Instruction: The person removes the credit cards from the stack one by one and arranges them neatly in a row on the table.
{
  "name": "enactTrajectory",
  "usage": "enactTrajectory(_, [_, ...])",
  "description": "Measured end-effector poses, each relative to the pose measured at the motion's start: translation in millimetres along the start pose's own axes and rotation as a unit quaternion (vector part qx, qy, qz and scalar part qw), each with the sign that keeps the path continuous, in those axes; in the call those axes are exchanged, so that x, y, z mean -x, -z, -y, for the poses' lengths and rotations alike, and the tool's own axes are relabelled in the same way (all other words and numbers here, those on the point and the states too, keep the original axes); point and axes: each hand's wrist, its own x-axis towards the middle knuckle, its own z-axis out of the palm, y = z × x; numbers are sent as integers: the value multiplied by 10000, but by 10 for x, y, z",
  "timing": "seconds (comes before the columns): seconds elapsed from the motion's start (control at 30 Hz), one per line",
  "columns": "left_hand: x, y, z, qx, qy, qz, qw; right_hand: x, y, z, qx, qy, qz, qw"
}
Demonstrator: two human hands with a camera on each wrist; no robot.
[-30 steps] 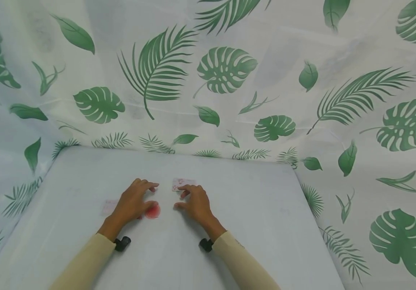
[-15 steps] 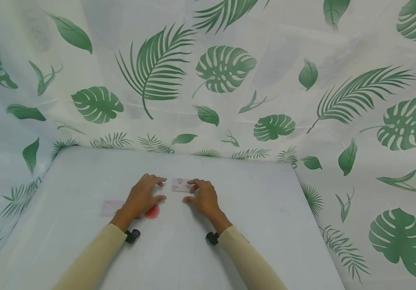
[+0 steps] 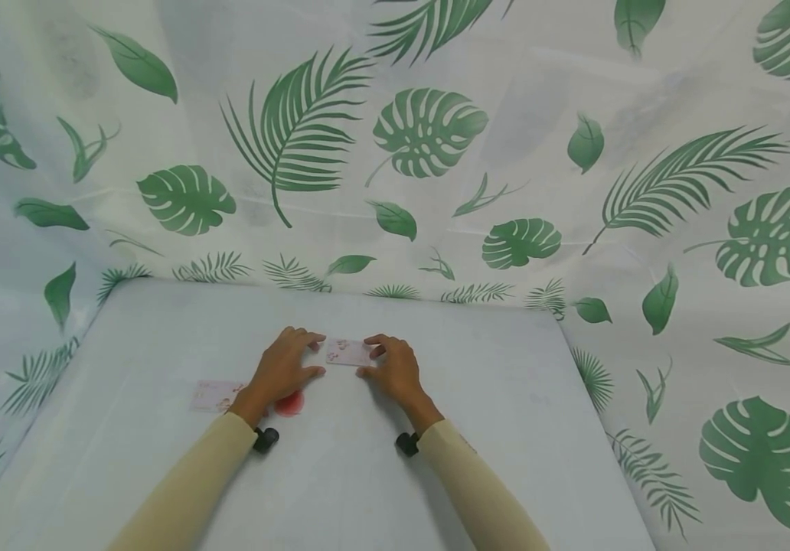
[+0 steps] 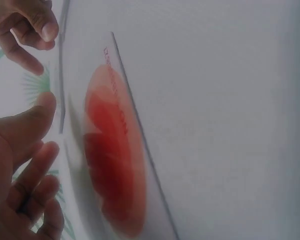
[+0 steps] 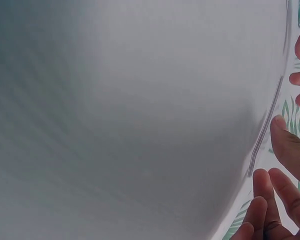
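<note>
Between my two hands lies a small, thin rectangular stack (image 3: 347,353), pale pink with a floral print; its edge (image 5: 265,127) shows fine layers in the right wrist view. My left hand (image 3: 285,363) is at its left end, thumb and fingers spread apart. At the right end is my right hand (image 3: 395,371), index finger and thumb close to the edge; whether they touch it I cannot tell. Under my left wrist lies a flat pale-pink printed piece (image 3: 212,396). A red round print (image 4: 115,160) with small lettering shows beside it, and my forearm hides what lies between.
The white tabletop (image 3: 505,428) surrounds both items. Behind and at the sides hangs a white sheet (image 3: 340,252) with green leaf prints, meeting the table's back edge. A small black camera sits on each wrist.
Both hands have shifted right. My left hand has come up to the stack's left end, and my right hand has drawn back off the stack to its right end. The stack has stayed put.
</note>
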Motion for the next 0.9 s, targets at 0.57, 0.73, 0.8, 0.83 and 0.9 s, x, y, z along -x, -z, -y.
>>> enactTrajectory(0.57, [-186,-85,-73,-237,163,337,9990,-144,56,-17,62,-47,254,9996])
enactTrajectory(0.73, [-232,-108,-82,-314,158,495,9982,-183,51,-22,26,-195,450,9988])
enactTrajectory(0.8, [-245,-117,-84,-321,142,535,9980,-196,49,-22,-1,-226,508,9985])
enactTrajectory(0.83, [-247,-119,-85,-303,141,547,9979,-203,48,-24,-5,-227,523,9984])
enactTrajectory(0.9, [-254,-129,-80,-269,135,545,9981,-214,46,-28,10,-207,535,9984])
